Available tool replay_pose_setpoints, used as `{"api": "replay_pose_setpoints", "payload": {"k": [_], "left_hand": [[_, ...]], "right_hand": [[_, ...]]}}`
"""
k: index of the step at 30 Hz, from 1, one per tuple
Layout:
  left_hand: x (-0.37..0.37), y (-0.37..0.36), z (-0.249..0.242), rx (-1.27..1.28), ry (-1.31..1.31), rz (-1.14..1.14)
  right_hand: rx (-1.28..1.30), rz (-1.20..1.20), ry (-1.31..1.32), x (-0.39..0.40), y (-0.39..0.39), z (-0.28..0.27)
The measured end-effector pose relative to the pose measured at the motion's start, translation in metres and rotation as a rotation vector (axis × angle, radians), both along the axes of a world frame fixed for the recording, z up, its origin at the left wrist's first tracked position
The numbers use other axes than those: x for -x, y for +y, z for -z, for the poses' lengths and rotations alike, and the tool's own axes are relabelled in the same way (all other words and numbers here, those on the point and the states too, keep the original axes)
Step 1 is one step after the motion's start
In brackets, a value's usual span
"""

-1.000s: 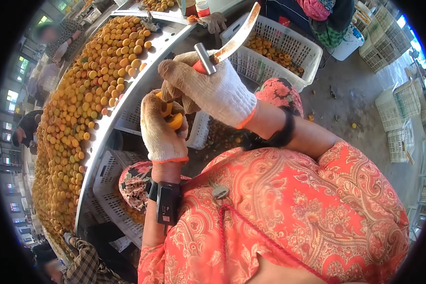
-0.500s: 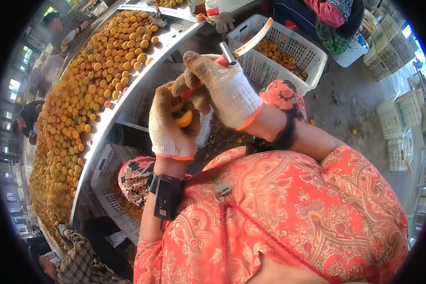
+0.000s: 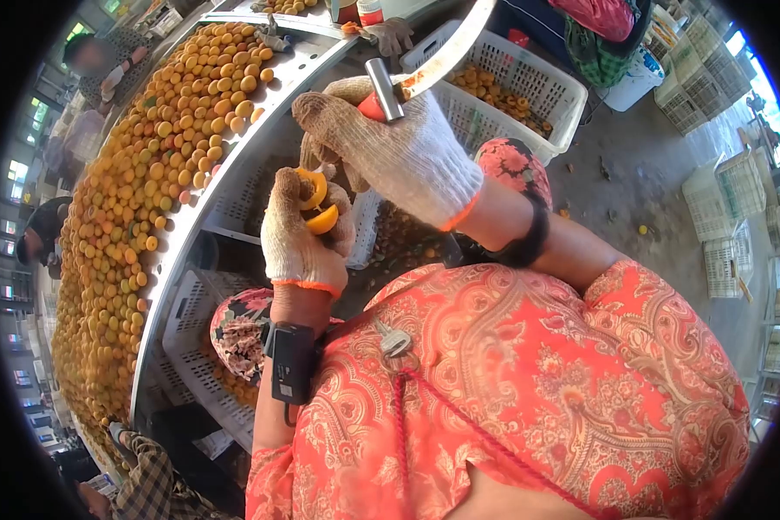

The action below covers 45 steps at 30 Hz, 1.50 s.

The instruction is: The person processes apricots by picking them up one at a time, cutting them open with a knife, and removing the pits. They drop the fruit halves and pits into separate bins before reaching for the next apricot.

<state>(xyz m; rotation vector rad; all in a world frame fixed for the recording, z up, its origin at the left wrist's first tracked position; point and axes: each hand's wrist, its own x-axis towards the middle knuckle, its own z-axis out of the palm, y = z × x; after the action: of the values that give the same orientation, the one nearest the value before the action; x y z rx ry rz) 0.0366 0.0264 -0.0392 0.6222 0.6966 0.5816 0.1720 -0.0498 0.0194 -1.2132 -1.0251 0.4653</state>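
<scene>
My left hand (image 3: 299, 247), in a stained white knit glove, is closed around a cut apricot (image 3: 323, 220). Two orange pieces of it show between the fingers, with a gap between them. Just above and to the right, my right hand (image 3: 416, 152), gloved the same way, grips a knife (image 3: 452, 50). The knife has a red handle, a metal collar and a curved blade pointing up and away from the fruit. The right fingertips are close to the left hand; whether they touch the fruit is hidden.
A metal sorting table (image 3: 182, 227) heaped with whole apricots (image 3: 117, 234) curves along the left. A white crate (image 3: 568, 117) ahead holds cut apricots. Another crate (image 3: 186, 334) stands at lower left. Stacked crates (image 3: 711, 204) are at right. Co-workers are along the left edge.
My right hand and the knife have shifted up and left, away from the fruit. The cut apricot shows more plainly as two pieces in my left hand, which has moved slightly left.
</scene>
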Motion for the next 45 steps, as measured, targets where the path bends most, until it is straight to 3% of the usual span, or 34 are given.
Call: {"api": "replay_pose_setpoints", "payload": {"k": [3, 22, 24, 28, 39, 43, 45], "left_hand": [[-0.005, 0.002, 0.0, 0.043, -0.016, -0.079], [-0.011, -0.003, -0.009, -0.004, 0.032, -0.146], [-0.015, -0.007, -0.016, 0.034, 0.132, -0.229], [-0.014, -0.003, -0.011, 0.063, 0.087, -0.236], [-0.006, 0.003, -0.004, 0.107, -0.207, 0.027], [-0.011, -0.001, -0.008, 0.103, -0.197, 0.034], [-0.025, -0.009, -0.024, 0.172, 0.112, -0.285]], "right_hand": [[0.067, -0.052, 0.218, 0.001, 0.003, 0.009], [0.135, -0.073, 0.229, 0.0, 0.002, 0.005], [0.091, -0.11, 0.386, -0.001, 0.004, 0.007], [0.113, -0.114, 0.516, -0.002, 0.008, 0.012], [0.078, -0.136, 0.893, -0.009, 0.018, 0.033], [0.079, -0.172, 0.884, -0.009, 0.015, 0.03], [0.11, -0.15, 0.553, -0.006, 0.011, 0.027]]}}
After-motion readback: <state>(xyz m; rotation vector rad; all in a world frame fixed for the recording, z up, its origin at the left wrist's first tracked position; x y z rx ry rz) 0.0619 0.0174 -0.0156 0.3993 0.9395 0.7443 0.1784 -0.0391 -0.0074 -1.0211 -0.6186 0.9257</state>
